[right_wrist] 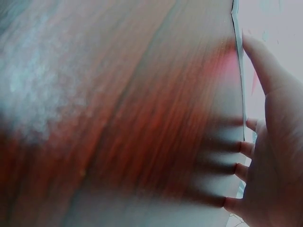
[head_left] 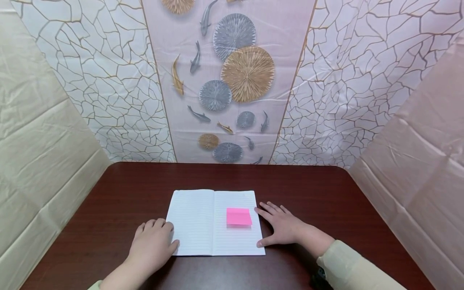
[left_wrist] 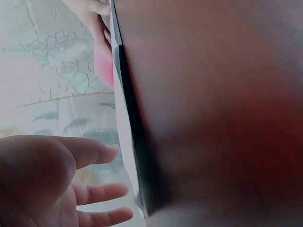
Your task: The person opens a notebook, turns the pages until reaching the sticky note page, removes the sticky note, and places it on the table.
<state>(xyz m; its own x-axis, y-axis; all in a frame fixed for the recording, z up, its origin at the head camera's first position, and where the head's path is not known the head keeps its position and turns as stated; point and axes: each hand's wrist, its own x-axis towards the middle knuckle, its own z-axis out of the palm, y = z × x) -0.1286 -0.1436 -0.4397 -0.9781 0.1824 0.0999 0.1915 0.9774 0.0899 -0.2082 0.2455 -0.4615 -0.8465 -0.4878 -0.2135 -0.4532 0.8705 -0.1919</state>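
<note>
An open notebook (head_left: pixel 192 225) with lined white pages lies flat on the dark wooden table. On its right page sits a pink sticky note (head_left: pixel 238 216), its lower edge lifted a little off the paper. My left hand (head_left: pixel 151 243) rests at the notebook's left edge, thumb by the lower left corner. At the right edge, my right hand (head_left: pixel 284 225) is spread, with its thumb and index fingertip at the page border and the other fingers on the table. In the left wrist view, the left thumb (left_wrist: pixel 94 152) and fingers are extended beside the notebook's edge. Neither hand grips anything.
The table (head_left: pixel 311 189) reaches back to a patterned cloth (head_left: pixel 224 100) hanging behind it. Plain pale cloths (head_left: pixel 36 161) flank the left and right sides. A dark object (head_left: pixel 320 278) shows at the right wrist, under the sleeve.
</note>
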